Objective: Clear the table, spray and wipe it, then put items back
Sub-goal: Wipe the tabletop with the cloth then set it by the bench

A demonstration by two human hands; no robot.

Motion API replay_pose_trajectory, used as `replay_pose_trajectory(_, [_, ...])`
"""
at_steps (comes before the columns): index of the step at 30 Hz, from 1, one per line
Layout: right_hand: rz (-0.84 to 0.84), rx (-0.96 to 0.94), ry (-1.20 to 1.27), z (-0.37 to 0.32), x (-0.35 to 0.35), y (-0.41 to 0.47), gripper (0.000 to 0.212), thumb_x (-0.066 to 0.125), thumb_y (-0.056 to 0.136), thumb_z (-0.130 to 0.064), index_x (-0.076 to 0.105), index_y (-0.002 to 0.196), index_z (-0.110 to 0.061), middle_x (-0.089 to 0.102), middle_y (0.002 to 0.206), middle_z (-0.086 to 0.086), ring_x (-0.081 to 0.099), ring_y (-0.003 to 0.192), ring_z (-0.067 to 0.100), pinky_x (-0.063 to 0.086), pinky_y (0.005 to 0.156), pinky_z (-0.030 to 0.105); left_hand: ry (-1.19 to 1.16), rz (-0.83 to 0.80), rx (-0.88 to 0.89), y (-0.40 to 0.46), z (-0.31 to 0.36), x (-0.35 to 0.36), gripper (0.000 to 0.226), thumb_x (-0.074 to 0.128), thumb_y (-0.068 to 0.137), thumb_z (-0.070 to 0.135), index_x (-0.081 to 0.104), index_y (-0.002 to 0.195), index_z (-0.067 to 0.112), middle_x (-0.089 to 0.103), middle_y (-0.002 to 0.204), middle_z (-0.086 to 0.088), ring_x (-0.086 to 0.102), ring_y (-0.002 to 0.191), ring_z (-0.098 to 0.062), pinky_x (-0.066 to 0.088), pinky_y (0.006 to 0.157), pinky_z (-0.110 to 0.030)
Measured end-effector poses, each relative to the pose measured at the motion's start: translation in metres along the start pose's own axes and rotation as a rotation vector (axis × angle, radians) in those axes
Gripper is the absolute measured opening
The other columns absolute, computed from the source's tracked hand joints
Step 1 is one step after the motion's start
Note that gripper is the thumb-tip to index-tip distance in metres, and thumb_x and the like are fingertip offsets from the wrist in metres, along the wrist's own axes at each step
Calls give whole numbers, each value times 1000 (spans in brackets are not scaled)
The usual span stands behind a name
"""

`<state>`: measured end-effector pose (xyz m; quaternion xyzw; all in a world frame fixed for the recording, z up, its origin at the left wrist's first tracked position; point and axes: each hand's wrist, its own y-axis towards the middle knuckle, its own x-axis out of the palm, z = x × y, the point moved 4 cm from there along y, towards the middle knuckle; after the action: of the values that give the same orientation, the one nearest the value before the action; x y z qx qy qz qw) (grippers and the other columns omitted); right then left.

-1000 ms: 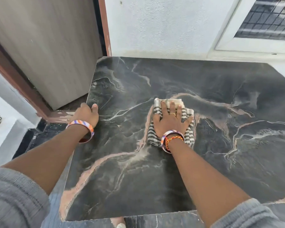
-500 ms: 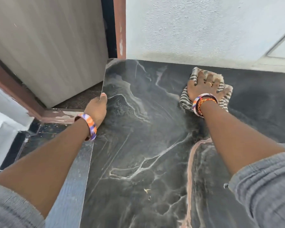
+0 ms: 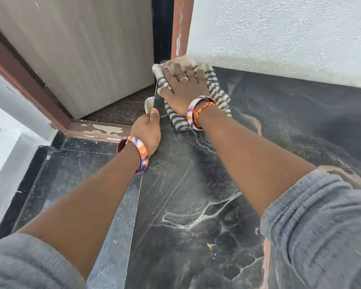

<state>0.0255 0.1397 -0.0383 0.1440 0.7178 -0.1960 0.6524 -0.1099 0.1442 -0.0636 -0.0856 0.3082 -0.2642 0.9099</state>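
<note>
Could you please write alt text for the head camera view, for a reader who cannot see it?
A person's right hand presses a striped cloth flat onto the far left corner of a dark marble table, while the left hand grips the table's left edge. A white wall and a grey door stand behind.

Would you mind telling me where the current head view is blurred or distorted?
Head view: motion blur smears the right hand fingertips and the far end of the striped cloth; wide-angle bending curves the table edge; lighting is soft daylight, without harsh glare.

One table [image 3: 196, 195]; one striped cloth [image 3: 218, 93]; two hands [image 3: 147, 132]; three bangles [image 3: 143, 152]; one ring [image 3: 184, 78]
</note>
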Motion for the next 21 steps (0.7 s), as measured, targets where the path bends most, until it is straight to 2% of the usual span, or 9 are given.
replay_pose_trajectory(3, [-10, -114, 22, -16, -1, 21, 55, 24, 95, -46, 14, 149, -36, 1, 160, -2, -4, 147, 23, -10, 116, 48, 3, 3, 21, -1, 5, 0, 55, 25, 101, 34, 56, 97, -11, 56, 97, -30, 50, 93, -40, 26, 71, -26])
replay_pose_trajectory(5, [-3, -110, 41, -13, -1, 36, 51, 26, 95, -44, 25, 146, -37, 6, 160, -3, -1, 147, 21, -9, 116, 48, -3, 1, 16, 0, 5, 0, 57, 24, 101, 34, 55, 106, -13, 57, 116, -32, 52, 108, -41, 29, 73, -30])
replay_pose_trajectory(8, [46, -113, 26, -17, -3, 51, 47, 28, 93, -40, 44, 136, -30, 20, 157, -3, 7, 147, 20, -4, 116, 51, -36, -6, 15, 3, 2, 0, 59, 22, 101, 36, 55, 112, -12, 56, 121, -31, 51, 114, -41, 38, 86, -34])
replay_pose_trajectory(10, [79, -148, 25, -23, -5, 51, 44, 29, 92, -36, 54, 126, -22, 34, 149, -2, 17, 144, 18, 0, 118, 52, -81, 1, -18, -1, 0, -1, 62, 20, 101, 39, 58, 111, -8, 59, 119, -26, 52, 114, -36, 36, 85, -30])
replay_pose_trajectory(14, [89, -335, 23, -33, -7, 28, 38, 32, 89, -28, 66, 94, -11, 59, 111, 8, 39, 129, 19, 7, 118, 43, -175, 27, -139, -13, -9, -8, 65, 15, 99, 49, 55, 123, 2, 57, 117, -15, 49, 118, -25, 32, 97, -28])
replay_pose_trajectory(15, [96, -375, 21, -38, -5, 20, 39, 31, 88, -28, 65, 85, -10, 58, 97, 7, 44, 123, 21, 9, 117, 40, -195, 17, -170, -17, -17, -11, 66, 14, 98, 50, 58, 118, 6, 61, 109, -12, 53, 108, -23, 36, 90, -28])
replay_pose_trajectory(17, [117, -401, 16, -45, -3, 5, 48, 28, 83, -30, 67, 80, -2, 60, 86, 10, 50, 108, 24, 11, 115, 34, -317, -96, -256, -26, -34, -16, 70, 9, 97, 54, 63, 87, 10, 62, 65, -1, 59, 67, -18, 43, 58, -23])
replay_pose_trajectory(19, [128, -427, 24, -53, 0, -14, 54, 22, 80, -34, 64, 71, -1, 61, 78, 14, 52, 92, 27, 14, 113, 31, -442, -188, -311, -46, -49, -22, 74, 4, 95, 56, 54, 64, 12, 50, 34, 5, 47, 29, -10, 37, 37, -11])
replay_pose_trajectory(21, [130, -485, 41, -65, 2, -36, 54, 15, 75, -42, 52, 53, -9, 53, 64, 11, 46, 76, 27, 19, 112, 31, -480, -196, -314, -62, -64, -29, 73, 2, 95, 56, 51, 62, 13, 47, 28, 6, 42, 22, -6, 37, 33, -8])
